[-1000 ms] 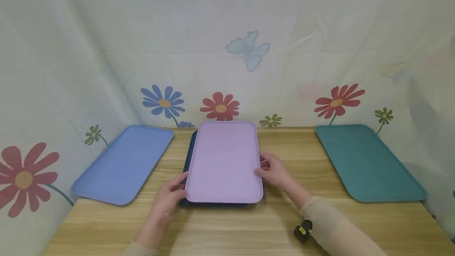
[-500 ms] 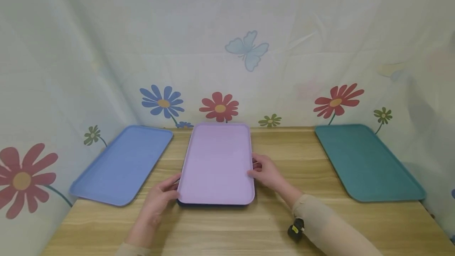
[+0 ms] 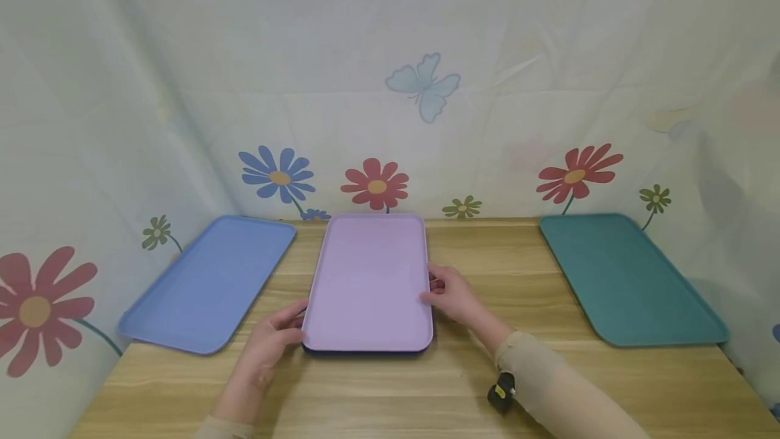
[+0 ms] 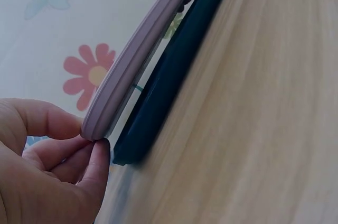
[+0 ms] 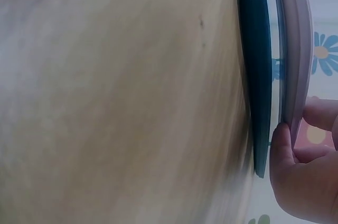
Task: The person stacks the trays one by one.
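Note:
A lilac rectangular tray lies flat between both hands, directly over a dark navy tray. From above, the lilac tray hides nearly all of the dark one, whose front edge peeks out below. Both wrist views show a narrow gap between the two trays. My left hand pinches the lilac tray's near left edge, thumb and fingers on opposite faces of the rim. On the other side, my right hand pinches its right edge, a little farther back. The dark tray rests on the wooden table.
A blue tray lies at an angle on the left of the table, and a green tray on the right. Behind the table hangs a white curtain printed with flowers and butterflies. A small black device sits by the right sleeve.
Both hands have shifted the lilac tray left and slightly down in the head view, so it now lines up over the dark tray, whose left side no longer shows there.

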`<state>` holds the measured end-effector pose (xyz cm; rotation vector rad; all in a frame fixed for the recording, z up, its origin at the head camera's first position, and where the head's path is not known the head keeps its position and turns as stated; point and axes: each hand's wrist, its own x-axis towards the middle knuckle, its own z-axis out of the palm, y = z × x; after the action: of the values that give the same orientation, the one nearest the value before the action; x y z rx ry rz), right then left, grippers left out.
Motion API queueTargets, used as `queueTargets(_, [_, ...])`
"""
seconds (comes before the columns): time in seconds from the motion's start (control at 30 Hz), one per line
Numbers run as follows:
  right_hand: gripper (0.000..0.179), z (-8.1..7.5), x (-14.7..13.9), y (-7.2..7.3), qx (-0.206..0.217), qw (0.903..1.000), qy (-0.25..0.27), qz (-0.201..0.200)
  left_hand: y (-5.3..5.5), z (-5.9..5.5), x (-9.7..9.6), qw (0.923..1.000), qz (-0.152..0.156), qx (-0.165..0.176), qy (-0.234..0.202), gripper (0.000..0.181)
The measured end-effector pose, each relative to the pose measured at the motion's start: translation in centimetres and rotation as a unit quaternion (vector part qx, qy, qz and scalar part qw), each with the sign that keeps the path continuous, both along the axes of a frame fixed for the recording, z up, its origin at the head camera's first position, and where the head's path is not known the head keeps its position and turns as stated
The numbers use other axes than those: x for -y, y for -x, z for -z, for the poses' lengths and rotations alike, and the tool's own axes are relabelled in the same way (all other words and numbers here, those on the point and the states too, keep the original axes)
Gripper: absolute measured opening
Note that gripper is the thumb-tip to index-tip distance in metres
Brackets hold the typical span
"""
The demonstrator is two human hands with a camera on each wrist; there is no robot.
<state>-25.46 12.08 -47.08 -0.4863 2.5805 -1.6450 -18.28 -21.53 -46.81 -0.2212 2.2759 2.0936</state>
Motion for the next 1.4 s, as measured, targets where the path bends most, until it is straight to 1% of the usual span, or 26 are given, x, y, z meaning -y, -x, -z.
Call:
queueTargets(0.17, [0.061, 0.3, -0.03, 0.11, -0.003, 0.9999, 0.002, -0.013, 0.07, 0.24, 0.03, 1.0, 0.002, -0.001, 0.008, 0.064])
queueTargets(0.37, [0.061, 0.56, 0.02, 0.25, -0.007, 0.9999, -0.003, -0.007, 0.06, 0.22, -0.03, 0.9998, 0.0, 0.006, 0.018, 0.064])
queueTargets(0.5, [0.059, 0.48, 0.07, 0.29, -0.014, 0.9997, -0.009, -0.017, 0.05, 0.2, -0.07, 0.9996, -0.004, 0.01, 0.025, 0.064])
queueTargets(0.73, [0.06, 0.33, 0.1, 0.25, -0.015, 0.9994, -0.024, -0.021, 0.1, 0.28, -0.02, 0.9991, -0.008, 0.011, 0.04, 0.063])
queueTargets(0.9, [0.059, 0.28, 0.09, 0.24, -0.022, 0.999, -0.025, -0.029, 0.04, 0.33, 0.05, 0.9989, -0.007, 0.012, 0.045, 0.062])
queueTargets(1.0, [0.06, 0.21, 0.17, 0.17, -0.016, 0.9994, -0.023, -0.018, 0.07, 0.44, 0.08, 0.9985, -0.008, 0.012, 0.052, 0.062])
queueTargets(1.2, [0.063, 0.2, 0.46, -0.08, 0.001, 0.9996, -0.022, 0.018, 0.32, 0.62, 0.18, 0.9979, -0.001, 0.014, 0.064, 0.062])
queueTargets(1.4, [0.063, 0.21, 0.61, -0.17, 0.013, 0.9992, -0.019, 0.034, 0.45, 0.66, 0.32, 0.9967, 0.001, 0.017, 0.079, 0.062])
